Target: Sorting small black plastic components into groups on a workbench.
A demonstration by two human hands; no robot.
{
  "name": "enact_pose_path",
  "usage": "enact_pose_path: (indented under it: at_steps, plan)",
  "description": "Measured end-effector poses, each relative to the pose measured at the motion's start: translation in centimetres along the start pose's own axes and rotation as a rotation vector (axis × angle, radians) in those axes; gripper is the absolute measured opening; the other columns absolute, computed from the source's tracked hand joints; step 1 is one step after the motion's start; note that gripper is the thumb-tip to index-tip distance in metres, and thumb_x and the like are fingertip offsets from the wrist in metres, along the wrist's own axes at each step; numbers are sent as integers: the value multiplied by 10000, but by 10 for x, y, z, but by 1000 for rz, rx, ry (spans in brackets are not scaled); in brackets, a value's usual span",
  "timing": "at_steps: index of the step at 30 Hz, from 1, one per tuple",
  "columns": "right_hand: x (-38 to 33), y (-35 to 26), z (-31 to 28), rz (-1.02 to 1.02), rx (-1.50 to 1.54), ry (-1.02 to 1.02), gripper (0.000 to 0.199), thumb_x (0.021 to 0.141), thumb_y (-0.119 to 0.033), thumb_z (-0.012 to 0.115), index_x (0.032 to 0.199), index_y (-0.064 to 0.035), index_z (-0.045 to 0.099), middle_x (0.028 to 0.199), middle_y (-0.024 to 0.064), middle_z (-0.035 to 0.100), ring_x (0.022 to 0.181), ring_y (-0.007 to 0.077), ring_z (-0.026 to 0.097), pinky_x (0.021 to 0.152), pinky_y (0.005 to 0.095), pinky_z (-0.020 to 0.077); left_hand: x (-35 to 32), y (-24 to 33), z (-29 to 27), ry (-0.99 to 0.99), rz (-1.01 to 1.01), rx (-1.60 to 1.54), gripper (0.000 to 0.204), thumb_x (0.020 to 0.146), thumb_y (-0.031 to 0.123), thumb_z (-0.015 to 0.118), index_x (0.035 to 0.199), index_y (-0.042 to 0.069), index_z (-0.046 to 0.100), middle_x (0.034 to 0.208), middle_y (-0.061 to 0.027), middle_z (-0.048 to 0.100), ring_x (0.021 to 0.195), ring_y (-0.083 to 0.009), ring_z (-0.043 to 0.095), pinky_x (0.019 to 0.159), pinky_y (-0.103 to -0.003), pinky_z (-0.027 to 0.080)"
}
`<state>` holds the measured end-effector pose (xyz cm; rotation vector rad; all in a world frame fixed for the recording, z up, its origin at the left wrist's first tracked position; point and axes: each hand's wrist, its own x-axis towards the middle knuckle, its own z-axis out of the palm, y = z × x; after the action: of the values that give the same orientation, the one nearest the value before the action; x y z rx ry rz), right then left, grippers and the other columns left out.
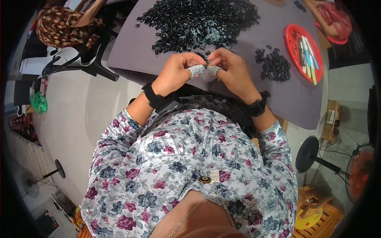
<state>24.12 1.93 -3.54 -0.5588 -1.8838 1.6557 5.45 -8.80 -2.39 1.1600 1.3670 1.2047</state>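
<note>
My left hand (178,69) and my right hand (231,71) meet at the near edge of a grey-covered table (131,47). Both are closed, thumbs against forefingers, on something small and dark between the fingertips; its kind is too small to make out. Silvery wrapping covers each thumb, and a black band circles each wrist. Just beyond my fingers spreads a large heap of small black pieces (178,23), with greyish slender bits (208,35) mixed in at its near side. A smaller pile of black pieces (274,65) lies right of my right hand.
A red round tray (291,49) with several pen-like tools (307,55) stands at the table's right. One person (65,27) sits at the far left beside a black-and-white chair (75,59), another (335,23) at the far right. Standing fans (359,172) and a cardboard box (331,121) are on the right.
</note>
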Motion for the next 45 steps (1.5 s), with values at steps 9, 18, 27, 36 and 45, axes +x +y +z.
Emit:
enact_pose_path:
  at_steps: [9,18,27,36,45]
  plan:
    - [-2,-6,4,72,1,-74,251,803,113,576,1031,21,629,875,46,689,761,83,646,675,245,521,-6,-10,-2,-17,43,109,156,905,-79,643,1010,2,724,837,28,672,757,-49,571,673,-215,455]
    - [1,-13,4,223,151,-111,259,844,116,567,1086,45,625,940,78,713,797,125,695,659,262,561,-8,-10,-8,-49,-18,-125,146,938,-46,642,1047,2,726,902,-5,713,807,-69,634,714,-233,508]
    - [44,-14,-33,-221,-736,9,165,905,-68,661,1050,-26,726,941,123,736,819,240,718,728,355,550,-1,-8,-27,112,-26,-158,127,965,-16,639,1065,0,716,928,-24,729,790,-64,647,704,-216,528]
    - [63,5,-7,-245,-990,-158,195,804,37,619,968,-39,693,974,145,671,911,382,673,804,455,535,-1,-10,-27,121,-37,-215,115,986,21,644,1088,-6,690,922,-21,707,759,-61,615,707,-192,495]
    - [56,3,-11,-300,-872,-142,301,784,46,658,1072,-39,677,986,138,666,953,345,682,821,396,548,0,-10,-25,132,-51,-210,115,989,29,646,1090,-5,689,916,-19,703,752,-55,613,693,-188,494]
